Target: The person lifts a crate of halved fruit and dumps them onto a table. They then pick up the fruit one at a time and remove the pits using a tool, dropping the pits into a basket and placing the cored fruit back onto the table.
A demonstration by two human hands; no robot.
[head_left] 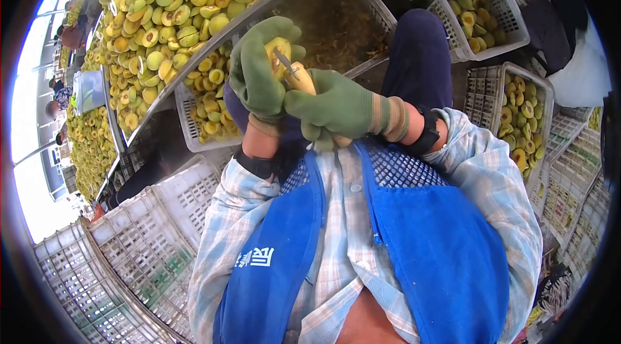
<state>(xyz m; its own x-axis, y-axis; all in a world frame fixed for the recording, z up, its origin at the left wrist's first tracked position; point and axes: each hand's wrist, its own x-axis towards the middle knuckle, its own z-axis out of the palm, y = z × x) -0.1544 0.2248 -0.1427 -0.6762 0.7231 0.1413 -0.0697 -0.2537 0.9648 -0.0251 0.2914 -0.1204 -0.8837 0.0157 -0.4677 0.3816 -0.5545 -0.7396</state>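
Note:
My left hand [253, 67], in a green knitted glove, is closed around a yellow-green stone fruit [277, 45] with its cut face turned toward my right hand. In my gloved right hand [339, 103] is a small knife [301, 79] with a pale wooden handle; its short metal blade lies against the fruit's cut flesh. The handle's end shows below my right fingers. Both hands meet above my lap, close to each other. Part of the fruit is hidden behind the left glove.
A big sloping heap of halved fruit [187, 14] lies behind a metal rim [213, 46]. White plastic crates with fruit stand at left [189, 125], upper right [517, 37] and right [546, 95]. Stacked crates [142, 234] are at lower left. Other people appear at far left.

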